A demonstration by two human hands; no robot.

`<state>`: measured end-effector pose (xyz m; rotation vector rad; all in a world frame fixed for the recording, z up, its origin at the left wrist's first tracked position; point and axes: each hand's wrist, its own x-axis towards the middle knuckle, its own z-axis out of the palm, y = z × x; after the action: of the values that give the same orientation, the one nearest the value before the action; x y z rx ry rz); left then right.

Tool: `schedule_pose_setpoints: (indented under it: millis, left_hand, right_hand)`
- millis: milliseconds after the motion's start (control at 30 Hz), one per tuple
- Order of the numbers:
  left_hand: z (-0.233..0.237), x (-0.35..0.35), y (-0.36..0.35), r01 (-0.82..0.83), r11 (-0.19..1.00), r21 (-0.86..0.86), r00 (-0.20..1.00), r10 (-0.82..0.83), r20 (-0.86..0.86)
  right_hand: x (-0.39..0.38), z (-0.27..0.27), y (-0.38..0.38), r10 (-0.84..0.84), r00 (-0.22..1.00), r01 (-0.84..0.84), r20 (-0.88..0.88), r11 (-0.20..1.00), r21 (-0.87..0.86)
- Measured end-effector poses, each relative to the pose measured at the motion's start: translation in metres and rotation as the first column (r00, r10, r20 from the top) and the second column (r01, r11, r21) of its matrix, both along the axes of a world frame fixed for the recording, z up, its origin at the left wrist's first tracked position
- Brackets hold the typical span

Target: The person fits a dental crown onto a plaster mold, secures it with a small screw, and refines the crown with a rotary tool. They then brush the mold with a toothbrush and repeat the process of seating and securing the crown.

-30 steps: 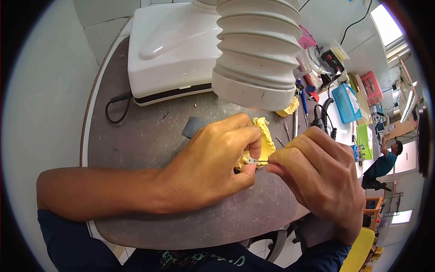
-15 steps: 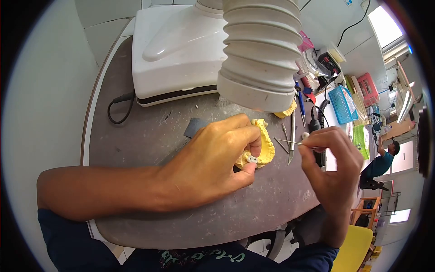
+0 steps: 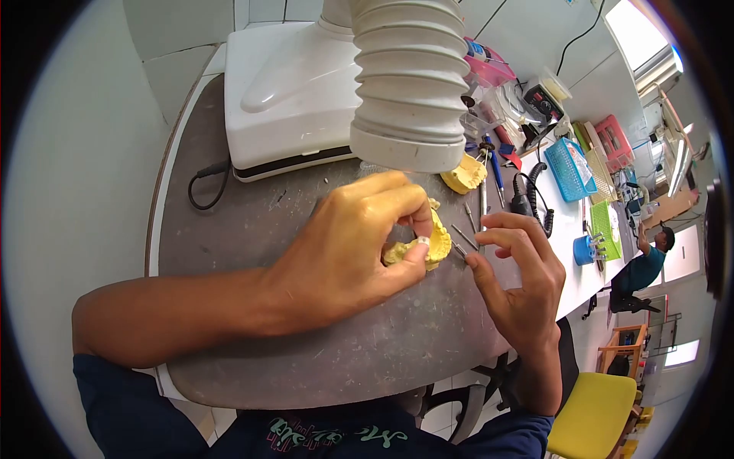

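Note:
My left hand (image 3: 359, 249) pinches a small white dental bridge (image 3: 423, 241) between thumb and index finger. Just beneath it lies a yellow plaster dental model (image 3: 439, 239) with a curved row of teeth, partly covered by my fingers. My right hand (image 3: 524, 279) is to the right of the model, its thumb and fingers apart. Close to that thumb tip, a thin metal bur (image 3: 459, 249) rests on the bench. Another bur (image 3: 464, 236) lies alongside, with a slim metal-handled instrument (image 3: 483, 197) farther back.
A white suction hose (image 3: 409, 99) hangs over the bench beside a white machine (image 3: 294, 99). Behind the model sits a second yellow model (image 3: 465, 174). A dark handpiece (image 3: 522, 203) with coiled cord, a blue basket (image 3: 571, 170) and a blue bur stand (image 3: 587, 250) are right. A person (image 3: 642, 264) is beyond.
My right hand has moved left and down, and its fingers have let go of the thin metal bur. My left hand keeps its pinch on the dental bridge, now tilted differently.

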<state>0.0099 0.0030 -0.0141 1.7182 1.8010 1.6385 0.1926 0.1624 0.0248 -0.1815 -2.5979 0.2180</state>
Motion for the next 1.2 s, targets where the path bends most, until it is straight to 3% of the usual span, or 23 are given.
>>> schedule_pose_setpoints:
  millis: [133,267,333,367,433,567,633,767,833,867,933,1067,1200]
  left_hand:
    - [0.001,-0.014,-0.001,-0.145,0.986,-0.077,0.981,0.133,-0.145]
    - [0.003,-0.021,-0.003,-0.233,0.959,-0.162,0.949,0.187,-0.255]
    - [0.005,-0.022,-0.006,-0.245,0.948,-0.204,0.914,0.156,-0.375]
    - [0.005,-0.024,-0.008,-0.246,0.947,-0.208,0.911,0.153,-0.384]
    - [0.006,-0.027,-0.01,-0.248,0.954,-0.169,0.864,0.139,-0.484]
    - [0.024,-0.021,-0.021,-0.274,0.96,-0.064,0.869,0.218,-0.445]
    - [0.049,-0.014,-0.033,-0.342,0.878,-0.335,0.852,0.14,-0.505]
    - [0.052,-0.009,-0.046,-0.483,0.727,-0.488,0.789,0.12,-0.602]
    - [0.03,-0.012,-0.052,-0.374,0.879,-0.296,0.83,0.174,-0.531]
    - [0.02,-0.01,-0.051,-0.376,0.877,-0.3,0.828,0.173,-0.533]
    - [0.007,-0.002,-0.044,-0.188,0.98,-0.072,0.896,0.141,-0.421]
    - [0.001,0.003,-0.032,-0.046,0.997,-0.061,0.882,0.012,-0.471]
    - [-0.007,0.005,-0.03,-0.03,0.995,-0.1,0.877,-0.022,-0.481]
  right_hand:
    - [-0.008,0.003,-0.009,0.116,0.989,-0.112,0.094,0.993,-0.043]
    - [-0.019,0.002,-0.002,0.125,0.991,-0.127,0.043,0.992,0.028]
    - [-0.033,0.008,0.009,0.116,0.993,-0.117,0.016,0.971,0.207]
    - [-0.042,0.01,0.015,0.115,0.993,-0.114,0.007,0.973,0.201]
    - [-0.063,0.014,0.029,0.111,0.987,-0.15,0.116,0.894,0.421]
    - [-0.101,0.012,0.047,0.035,0.964,-0.187,0.264,0.794,0.578]
    - [-0.107,0.01,0.045,0.067,0.965,-0.202,0.252,0.804,0.56]
    - [-0.112,0.0,0.053,0.106,0.971,-0.216,0.216,0.782,0.584]
    - [-0.112,-0.004,0.059,0.079,0.962,-0.201,0.262,0.853,0.482]
    - [-0.111,-0.003,0.06,0.081,0.963,-0.201,0.259,0.855,0.478]
    - [-0.105,0.002,0.062,0.148,0.949,-0.26,0.279,0.868,0.424]
    - [-0.095,-0.006,0.07,0.217,0.957,-0.286,0.193,0.813,0.507]
    - [-0.083,0.002,0.065,0.377,0.924,-0.307,-0.064,0.83,0.465]
